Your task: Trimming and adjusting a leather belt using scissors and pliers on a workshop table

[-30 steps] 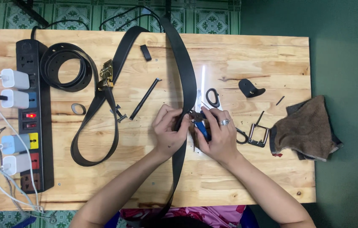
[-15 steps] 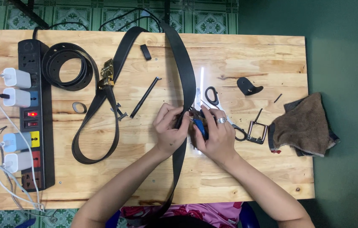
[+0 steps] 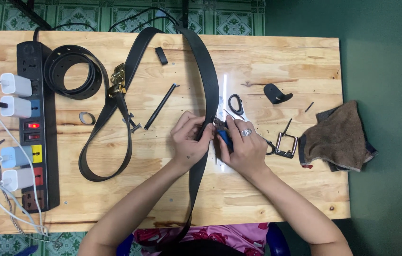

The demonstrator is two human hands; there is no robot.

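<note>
Head view: left hand [image 3: 189, 140] pinching the long black belt [image 3: 208, 90] at mid-table; right hand [image 3: 244, 144] just beside, clenched on a blue-handled tool [image 3: 223, 138] pressed against the strap; likely to skid off the smooth leather toward the left fingers if pushed askew; beyond the right hand, scissors [image 3: 235, 104] and a loose silver buckle [image 3: 286, 144], easily knocked; farther left, coiled belt [image 3: 70, 78].

Power strip [image 3: 39, 128] w/ chargers far left, coiled belt [image 3: 73, 71], brown cloth [image 3: 338, 137] (right edge), silver buckle [image 3: 286, 144].
</note>
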